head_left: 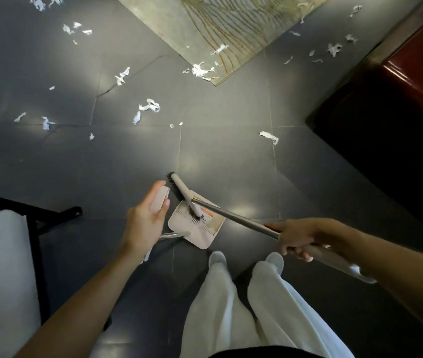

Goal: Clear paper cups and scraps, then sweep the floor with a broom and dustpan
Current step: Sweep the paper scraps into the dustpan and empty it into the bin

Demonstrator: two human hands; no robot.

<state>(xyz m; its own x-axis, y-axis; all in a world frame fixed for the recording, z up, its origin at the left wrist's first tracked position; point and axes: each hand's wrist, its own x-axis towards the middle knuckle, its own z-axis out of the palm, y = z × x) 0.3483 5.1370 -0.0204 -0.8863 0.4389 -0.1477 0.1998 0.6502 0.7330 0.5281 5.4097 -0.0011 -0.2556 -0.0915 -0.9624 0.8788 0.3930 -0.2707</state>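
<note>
My left hand (144, 220) grips the pale top end of the dustpan handle (159, 201). The beige dustpan (200, 232) stands on the dark floor just in front of my feet. My right hand (295, 239) grips the broom's metal pole (233, 215), which slants down to the left. The broom head (183, 192), with dark bristles, lies across the dustpan's mouth. White paper scraps (149, 105) are scattered over the tiles ahead, some more paper scraps (201, 71) lie on a rug corner, and one scrap (269, 136) lies to the right.
A patterned rug (220, 24) covers the floor at top centre. Dark red-brown furniture (398, 99) stands on the right. A black-framed chair with a white seat (1, 267) is at lower left. My white trousers and shoes (244, 293) are below.
</note>
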